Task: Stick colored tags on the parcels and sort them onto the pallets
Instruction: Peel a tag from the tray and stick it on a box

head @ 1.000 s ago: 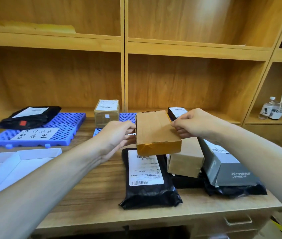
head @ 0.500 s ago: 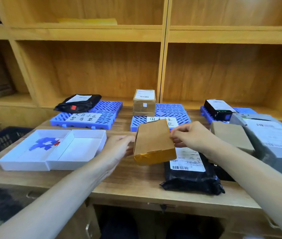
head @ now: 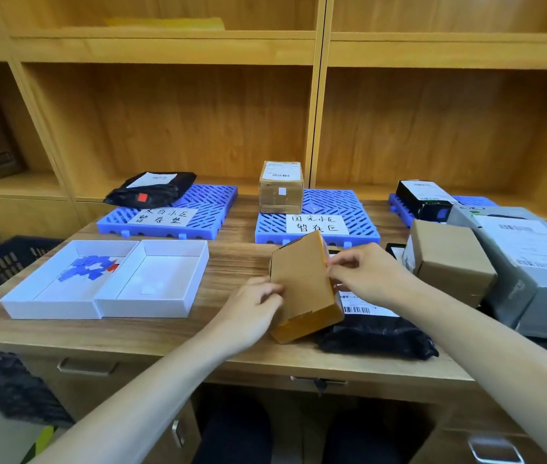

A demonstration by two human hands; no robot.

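A flat brown cardboard parcel (head: 302, 286) stands tilted on the wooden table, its near end low. My left hand (head: 252, 306) holds its left edge and my right hand (head: 362, 272) pinches its right edge. Blue and red tags (head: 89, 267) lie in the left half of a white tray (head: 151, 309). Three blue pallets stand at the back: the left pallet (head: 208, 209) bears a black bag with a red tag (head: 150, 190), the middle pallet (head: 335, 205) a small brown box (head: 280, 187), the right pallet (head: 396, 204) a black box (head: 424, 199).
A black bag with a white label (head: 376, 329) lies under my right wrist. A brown box (head: 449, 259) and a grey box (head: 530, 262) stand at the right. Wooden shelves rise behind the table. A dark crate (head: 1, 262) sits off the left edge.
The view swung left, so the white tray and left pallet came into sight. Both hands lowered the brown parcel toward me and tipped it more upright.
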